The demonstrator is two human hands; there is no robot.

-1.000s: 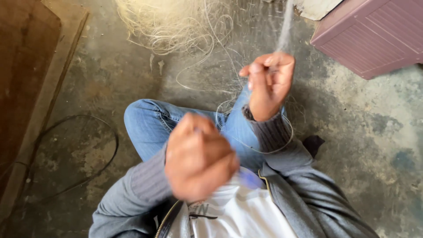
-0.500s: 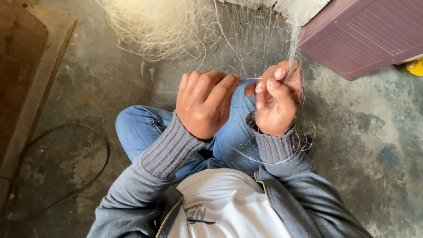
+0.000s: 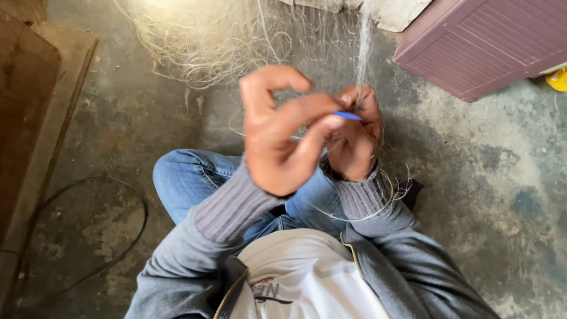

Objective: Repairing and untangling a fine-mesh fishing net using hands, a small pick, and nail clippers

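A fine white net [image 3: 204, 41] lies heaped on the concrete floor ahead of me, and a taut bunch of its strands [image 3: 363, 50] runs down into my hands. My right hand [image 3: 357, 147] is closed around those strands above my knee in blue jeans [image 3: 189, 180]. My left hand [image 3: 280, 139] is raised beside it and pinches a thin blue netting needle [image 3: 347, 116] between its fingertips. The needle tip rests against the right hand's fingers. Loose loops of line hang around my right wrist.
A mauve slatted plastic box [image 3: 481, 47] stands at the upper right, with a yellow object [image 3: 557, 80] at its far side. A wooden plank [image 3: 41, 118] runs along the left. A black cable [image 3: 127, 204] curves over the floor by my left leg.
My left hand has risen from near my chest to meet the right hand, and the blue needle now shows at its fingertips. My right hand has come lower, still gripping the strands.
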